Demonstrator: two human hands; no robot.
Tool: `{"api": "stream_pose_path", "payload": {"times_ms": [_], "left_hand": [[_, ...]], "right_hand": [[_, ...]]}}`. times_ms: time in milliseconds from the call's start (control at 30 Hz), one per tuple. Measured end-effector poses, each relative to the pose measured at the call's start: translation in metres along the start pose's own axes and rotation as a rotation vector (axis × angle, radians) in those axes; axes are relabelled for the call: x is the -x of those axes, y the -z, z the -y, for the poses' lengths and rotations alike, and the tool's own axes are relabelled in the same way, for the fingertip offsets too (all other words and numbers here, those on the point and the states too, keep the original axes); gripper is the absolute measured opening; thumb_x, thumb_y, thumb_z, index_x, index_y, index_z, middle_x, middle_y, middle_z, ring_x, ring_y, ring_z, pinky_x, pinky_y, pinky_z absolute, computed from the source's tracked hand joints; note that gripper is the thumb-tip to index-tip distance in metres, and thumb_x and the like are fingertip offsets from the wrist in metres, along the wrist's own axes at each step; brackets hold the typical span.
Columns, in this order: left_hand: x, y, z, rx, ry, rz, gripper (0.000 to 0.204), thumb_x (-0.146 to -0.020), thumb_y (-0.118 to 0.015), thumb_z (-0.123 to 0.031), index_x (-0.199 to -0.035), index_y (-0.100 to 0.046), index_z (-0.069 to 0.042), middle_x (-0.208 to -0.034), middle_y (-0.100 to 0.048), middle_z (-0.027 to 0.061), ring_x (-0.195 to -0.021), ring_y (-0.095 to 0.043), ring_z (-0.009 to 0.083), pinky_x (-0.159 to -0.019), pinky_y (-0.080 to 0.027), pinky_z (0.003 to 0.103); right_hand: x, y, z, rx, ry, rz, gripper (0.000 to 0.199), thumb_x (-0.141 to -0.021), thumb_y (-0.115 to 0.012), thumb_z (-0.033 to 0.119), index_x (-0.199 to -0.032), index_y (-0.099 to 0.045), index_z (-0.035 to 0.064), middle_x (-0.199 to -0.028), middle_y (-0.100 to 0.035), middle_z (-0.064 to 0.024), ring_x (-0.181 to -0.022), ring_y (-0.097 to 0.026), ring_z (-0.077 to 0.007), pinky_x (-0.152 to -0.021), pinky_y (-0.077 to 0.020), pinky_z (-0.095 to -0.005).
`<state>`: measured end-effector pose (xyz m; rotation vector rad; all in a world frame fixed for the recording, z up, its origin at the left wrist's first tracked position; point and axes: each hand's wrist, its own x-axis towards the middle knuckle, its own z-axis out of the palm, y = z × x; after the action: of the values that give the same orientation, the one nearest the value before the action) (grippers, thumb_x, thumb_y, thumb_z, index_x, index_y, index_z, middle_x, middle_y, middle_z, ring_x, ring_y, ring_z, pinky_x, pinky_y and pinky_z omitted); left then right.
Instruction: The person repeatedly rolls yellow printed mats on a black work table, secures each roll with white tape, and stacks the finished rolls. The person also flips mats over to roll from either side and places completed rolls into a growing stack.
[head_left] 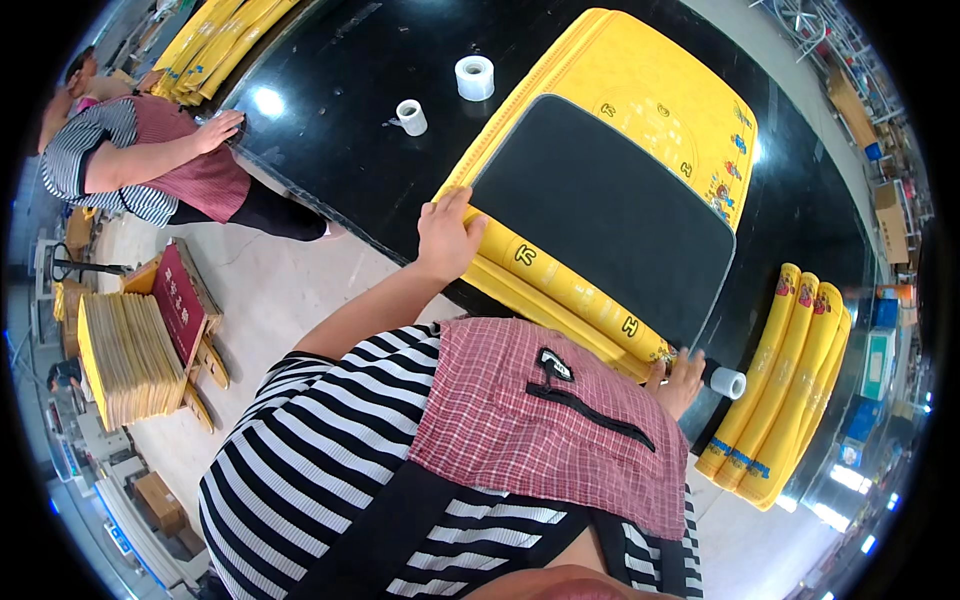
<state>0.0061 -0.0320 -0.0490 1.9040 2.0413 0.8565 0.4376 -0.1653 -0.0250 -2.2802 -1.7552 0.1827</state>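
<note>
A yellow printed mat (680, 95) lies on the black table with a dark grey sheet (610, 205) on top. Its near edge is curled into a roll (570, 275) along the sheet's near side. At the roll's left end, my left hand (447, 237) grips the mat, fingers over the edge and thumb toward the sheet. My right hand (681, 384) holds the roll's right end, its fingertips partly hidden. More yellow layers (540, 312) show beneath the roll, near my apron. Just right of my right hand lies a white roll with a dark end (728, 382).
Two white tape rolls (475, 78) (410, 118) stand on the table's far left. Finished-looking yellow rolls (775, 385) lie at the right, others (215, 45) at the far left. A co-worker (150, 150) stands at the left edge. Stacked yellow sheets (130, 350) sit on the floor left.
</note>
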Motion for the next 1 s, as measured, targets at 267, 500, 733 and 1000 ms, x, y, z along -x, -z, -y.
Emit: {"api": "stream_pose_path", "payload": {"times_ms": [267, 500, 733, 1000], "left_hand": [[-0.031, -0.021, -0.060, -0.216, -0.502, -0.177, 0.049, -0.092, -0.070, -0.026, -0.139, -0.063, -0.014, -0.143, -0.060, 0.0104, -0.134, -0.050, 0.0346, -0.114, -0.033, 0.053], [-0.045, -0.061, -0.140, -0.200, -0.664, 0.312, 0.074, -0.092, -0.065, -0.060, -0.151, -0.054, -0.018, -0.163, -0.041, 0.0138, -0.153, -0.032, 0.0372, -0.123, -0.020, 0.060], [-0.173, -0.105, -0.164, -0.055, -0.800, 0.489, 0.061, -0.093, -0.063, -0.062, -0.131, -0.070, -0.015, -0.145, -0.060, 0.0142, -0.138, -0.050, 0.0334, -0.116, -0.037, 0.049], [-0.172, -0.105, -0.177, -0.186, -0.827, 0.417, 0.056, -0.079, -0.080, -0.053, -0.119, -0.070, -0.014, -0.113, -0.067, 0.0092, -0.110, -0.064, 0.0319, -0.095, -0.050, 0.047]], "right_hand": [[-0.078, -0.003, 0.081, 0.140, 0.336, 0.148, 0.058, -0.100, -0.058, 0.050, -0.151, -0.056, 0.0221, -0.162, -0.044, -0.0139, -0.153, -0.033, -0.0375, -0.126, -0.0101, -0.0630], [-0.180, -0.015, 0.066, 0.033, 0.435, -0.195, 0.046, -0.097, -0.067, 0.031, -0.140, -0.063, 0.0145, -0.143, -0.061, -0.0141, -0.132, -0.056, -0.0360, -0.116, -0.0372, -0.0501], [-0.172, -0.028, 0.098, 0.168, 0.477, -0.106, 0.075, -0.087, -0.078, 0.035, -0.152, -0.049, 0.0116, -0.150, -0.052, -0.0152, -0.144, -0.044, -0.0348, -0.121, -0.0319, -0.0531], [-0.239, 0.004, 0.103, 0.055, 0.349, 0.126, 0.072, -0.069, -0.091, 0.045, -0.125, -0.065, 0.0094, -0.119, -0.062, -0.0132, -0.120, -0.058, -0.0357, -0.103, -0.0471, -0.0483]]}}
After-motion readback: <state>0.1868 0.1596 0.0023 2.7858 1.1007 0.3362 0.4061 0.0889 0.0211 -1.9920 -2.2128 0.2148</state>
